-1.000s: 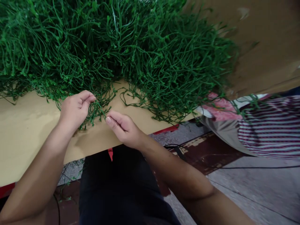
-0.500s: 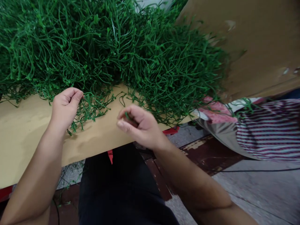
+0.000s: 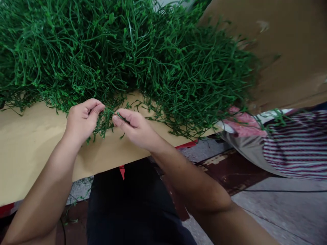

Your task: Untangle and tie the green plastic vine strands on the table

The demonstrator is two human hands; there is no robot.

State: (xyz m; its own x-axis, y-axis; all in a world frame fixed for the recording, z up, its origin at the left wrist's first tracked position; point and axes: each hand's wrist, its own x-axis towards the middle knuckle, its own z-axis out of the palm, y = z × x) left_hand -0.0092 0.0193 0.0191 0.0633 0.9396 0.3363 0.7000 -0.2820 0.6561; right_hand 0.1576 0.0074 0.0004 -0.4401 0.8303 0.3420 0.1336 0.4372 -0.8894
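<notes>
A thick heap of green plastic stems [image 3: 158, 58], thin and curly with small forked tips, covers the back of the tan board. In front of it my left hand [image 3: 85, 117] is closed in a pinch, with a green strand showing at the fingertips. Close by on its right, my right hand [image 3: 133, 126] pinches a short green stem [image 3: 123, 117] between thumb and fingers. The two sets of fingertips are nearly touching. Some loose stems [image 3: 103, 126] lie on the board just under and between the hands.
The tan board [image 3: 30, 136] has its front edge above my dark-clothed lap [image 3: 127, 207]. At right are a striped cloth [image 3: 296, 146], a pink cloth [image 3: 245, 122] and a large brown panel [image 3: 288, 51]. A dark cable [image 3: 286, 191] crosses the floor.
My right hand has moved left and closed its fingers round a stem, up to my left hand. My left hand has shifted slightly right. The view has shifted a little.
</notes>
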